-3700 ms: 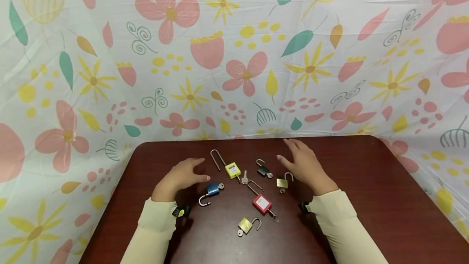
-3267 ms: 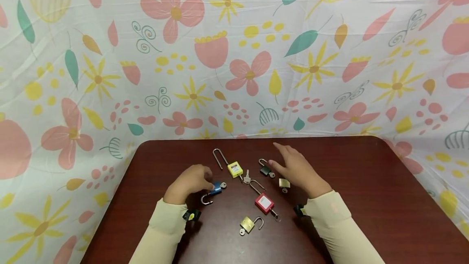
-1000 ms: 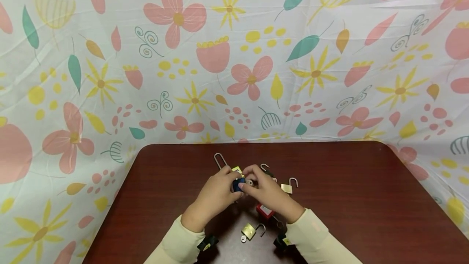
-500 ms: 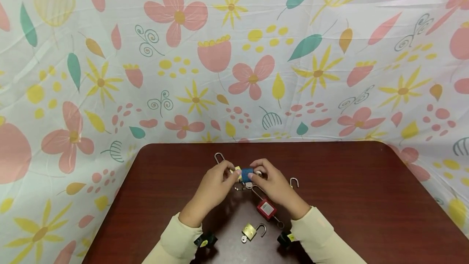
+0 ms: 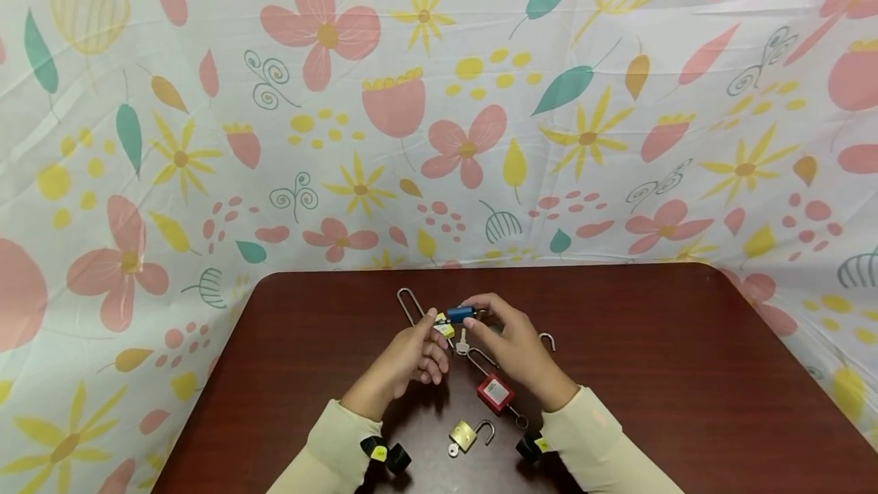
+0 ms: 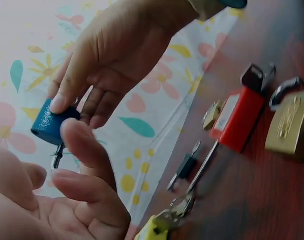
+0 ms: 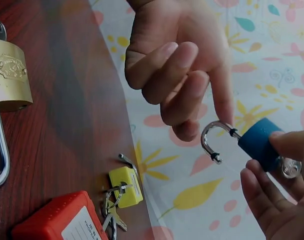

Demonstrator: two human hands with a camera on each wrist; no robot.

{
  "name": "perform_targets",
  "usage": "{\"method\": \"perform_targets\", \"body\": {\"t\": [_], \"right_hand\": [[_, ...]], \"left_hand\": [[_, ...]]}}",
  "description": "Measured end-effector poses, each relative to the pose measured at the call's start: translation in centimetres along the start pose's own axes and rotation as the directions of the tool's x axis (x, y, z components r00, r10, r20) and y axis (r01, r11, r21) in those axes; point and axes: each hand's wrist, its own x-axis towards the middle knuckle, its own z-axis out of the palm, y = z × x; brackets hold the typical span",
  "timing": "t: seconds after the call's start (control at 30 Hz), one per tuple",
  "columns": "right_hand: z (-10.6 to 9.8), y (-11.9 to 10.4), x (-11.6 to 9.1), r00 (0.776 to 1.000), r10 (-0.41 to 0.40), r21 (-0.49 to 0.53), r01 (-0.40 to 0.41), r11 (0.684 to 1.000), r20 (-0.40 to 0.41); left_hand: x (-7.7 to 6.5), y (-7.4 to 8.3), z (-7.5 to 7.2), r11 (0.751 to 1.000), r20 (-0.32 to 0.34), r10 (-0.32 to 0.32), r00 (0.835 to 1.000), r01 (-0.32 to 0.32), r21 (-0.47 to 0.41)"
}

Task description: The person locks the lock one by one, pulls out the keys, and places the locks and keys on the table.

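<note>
My right hand (image 5: 511, 338) pinches the blue padlock (image 5: 460, 314) between thumb and fingers, above the table. Its shackle (image 7: 208, 135) stands released, swung out from the blue body, toward my left hand. A key (image 7: 291, 168) sits in the padlock's bottom, beside the right fingers. My left hand (image 5: 408, 360) is just left of the padlock, one straight digit at the shackle and the other fingers loosely bent. Behind and below the hands lies the yellow padlock (image 5: 444, 326), with a silver key (image 5: 463, 343) near it.
A red padlock (image 5: 495, 392) and a brass padlock (image 5: 463, 437) lie nearer on the brown table (image 5: 658, 372), both with shackles released. A dark padlock (image 6: 184, 167) and another brass one (image 6: 212, 115) are mostly behind my right hand. A flowered cloth (image 5: 439, 174) hangs behind.
Earlier my left hand picked up the blue padlock from the table's left side and both hands met around it. Now the right hand holds it, slightly raised, and the left has loosened its grip.
</note>
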Motion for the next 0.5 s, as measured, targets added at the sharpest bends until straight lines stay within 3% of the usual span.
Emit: {"method": "perform_targets", "body": {"t": [0.2,0.5], "right_hand": [[0.38,0.19,-0.18,0.994,-0.093,0.03,0.092,0.995,0.048],[0.54,0.34,-0.18,0.991,-0.104,0.082,0.098,0.992,0.078]], "left_hand": [[0.17,-0.21,0.06,0.99,0.019,0.017,1.0,-0.015,-0.143],[0.35,-0.05,-0.07,0.97,-0.062,0.118,0.991,-0.129,-0.204]]}}
